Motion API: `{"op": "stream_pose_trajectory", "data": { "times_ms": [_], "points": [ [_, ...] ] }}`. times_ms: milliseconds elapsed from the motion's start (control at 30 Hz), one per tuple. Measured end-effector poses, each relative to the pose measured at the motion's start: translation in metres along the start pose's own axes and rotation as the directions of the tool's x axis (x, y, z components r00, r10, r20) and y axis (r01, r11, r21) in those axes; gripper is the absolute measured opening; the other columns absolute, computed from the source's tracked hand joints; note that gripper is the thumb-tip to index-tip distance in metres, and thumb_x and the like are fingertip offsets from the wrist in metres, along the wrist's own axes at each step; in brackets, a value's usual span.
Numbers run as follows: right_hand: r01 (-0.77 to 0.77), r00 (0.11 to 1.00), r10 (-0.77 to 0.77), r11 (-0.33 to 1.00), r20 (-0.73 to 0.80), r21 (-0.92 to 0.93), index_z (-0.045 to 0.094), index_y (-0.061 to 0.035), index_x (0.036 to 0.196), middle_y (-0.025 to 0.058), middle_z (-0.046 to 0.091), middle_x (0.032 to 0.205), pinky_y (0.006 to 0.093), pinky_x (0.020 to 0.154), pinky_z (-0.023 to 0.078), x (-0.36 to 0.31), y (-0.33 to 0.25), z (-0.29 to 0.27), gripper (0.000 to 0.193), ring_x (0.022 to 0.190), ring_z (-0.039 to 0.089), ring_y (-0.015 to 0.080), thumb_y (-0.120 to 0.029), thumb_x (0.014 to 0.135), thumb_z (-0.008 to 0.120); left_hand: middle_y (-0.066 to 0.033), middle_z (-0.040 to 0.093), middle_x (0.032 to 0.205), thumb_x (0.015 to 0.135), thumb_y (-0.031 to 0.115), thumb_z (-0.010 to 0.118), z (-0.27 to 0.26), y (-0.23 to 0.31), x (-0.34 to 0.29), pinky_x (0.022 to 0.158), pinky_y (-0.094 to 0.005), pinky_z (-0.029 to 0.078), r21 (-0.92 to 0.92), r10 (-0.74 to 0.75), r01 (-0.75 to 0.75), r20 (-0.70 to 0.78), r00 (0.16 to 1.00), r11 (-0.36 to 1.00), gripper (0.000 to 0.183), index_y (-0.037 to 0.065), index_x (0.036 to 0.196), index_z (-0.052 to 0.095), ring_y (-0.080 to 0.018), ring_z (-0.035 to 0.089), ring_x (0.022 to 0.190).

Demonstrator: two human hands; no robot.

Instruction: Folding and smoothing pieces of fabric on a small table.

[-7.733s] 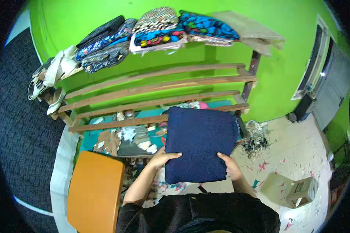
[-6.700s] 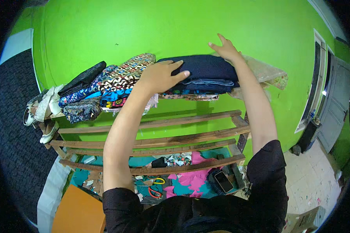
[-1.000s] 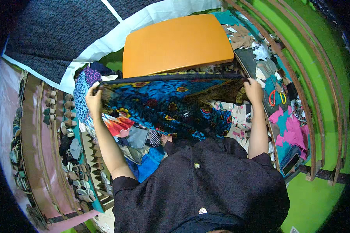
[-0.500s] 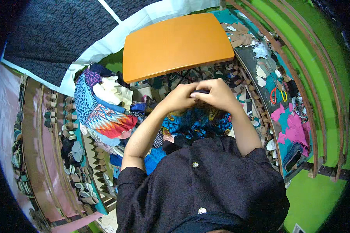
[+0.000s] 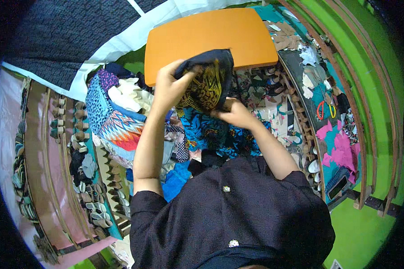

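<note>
A black cloth with a gold pattern (image 5: 208, 83) hangs between my two hands, in front of the near edge of the orange table (image 5: 202, 33). Its upper left side is gripped by my left hand (image 5: 173, 85), the thumb lying over the fabric. Lower down, my right hand (image 5: 234, 113) is closed on the cloth's bottom edge; its fingertips are partly hidden. Beneath the hands lies blue and black patterned fabric (image 5: 195, 134) across my lap.
Heaped clothes, among them a zigzag-patterned cloth (image 5: 128, 130), lie at the left. On the right bench are scissors with red and yellow handles (image 5: 326, 110), pink scraps (image 5: 343, 148) and a phone (image 5: 337, 188). Racks of shoe-shaped pieces (image 5: 98, 213) stand at the far left.
My hands were together over a dark edge; they are now apart, with the black and gold cloth raised and spread between them. The left hand went up and left, the right slightly down.
</note>
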State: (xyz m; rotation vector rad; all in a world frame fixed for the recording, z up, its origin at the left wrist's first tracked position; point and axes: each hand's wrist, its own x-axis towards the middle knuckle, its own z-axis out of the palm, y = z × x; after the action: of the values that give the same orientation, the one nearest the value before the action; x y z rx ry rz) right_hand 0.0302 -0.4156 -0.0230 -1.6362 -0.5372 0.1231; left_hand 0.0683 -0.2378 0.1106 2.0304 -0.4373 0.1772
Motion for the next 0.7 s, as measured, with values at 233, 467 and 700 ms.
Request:
{"op": "stream_pose_trajectory", "data": {
  "times_ms": [233, 467, 700],
  "points": [
    [0.072, 0.996, -0.087, 0.949, -0.033, -0.307, 0.058, -0.0054, 0.091, 0.0190, 0.059, 0.075, 0.0415, 0.062, 0.046, 0.003, -0.009, 0.000, 0.024, 0.071, 0.058, 0.0360, -0.013, 0.069, 0.051, -0.0043, 0.054, 0.097, 0.065, 0.004, 0.069, -0.038, -0.016, -0.020, 0.071, -0.0238, 0.043, -0.155, -0.251, 0.328, 0.375, 0.892, 0.932, 0.051, 0.001, 0.110, 0.047, -0.0099, 0.052, 0.079],
    [-0.084, 0.988, 0.028, 0.926, -0.154, -0.368, 0.059, -0.0093, 0.082, 0.0168, 0.058, 0.067, 0.0421, 0.057, 0.045, 0.013, -0.043, -0.003, 0.017, 0.065, 0.058, 0.0350, -0.020, 0.069, 0.056, -0.0149, 0.064, 0.086, 0.054, 0.025, 0.080, -0.021, -0.001, -0.022, 0.069, -0.0336, 0.047, 0.229, -0.025, -0.138, 0.592, 0.806, 0.964, 0.059, 0.002, 0.104, 0.059, -0.0221, 0.061, 0.076],
    [-0.193, 0.940, 0.324, 0.756, 0.102, -0.626, 0.063, -0.0070, 0.080, 0.0185, 0.061, 0.076, 0.0405, 0.066, 0.048, 0.012, -0.033, -0.034, 0.023, 0.072, 0.060, 0.0336, -0.023, 0.064, 0.059, -0.0104, 0.063, 0.077, 0.065, 0.005, 0.058, -0.060, 0.003, -0.021, 0.066, -0.0357, 0.048, 0.626, -0.037, -0.261, 0.421, 0.906, 0.735, 0.019, 0.009, 0.082, 0.066, -0.0282, 0.061, 0.073]
  ]
}}
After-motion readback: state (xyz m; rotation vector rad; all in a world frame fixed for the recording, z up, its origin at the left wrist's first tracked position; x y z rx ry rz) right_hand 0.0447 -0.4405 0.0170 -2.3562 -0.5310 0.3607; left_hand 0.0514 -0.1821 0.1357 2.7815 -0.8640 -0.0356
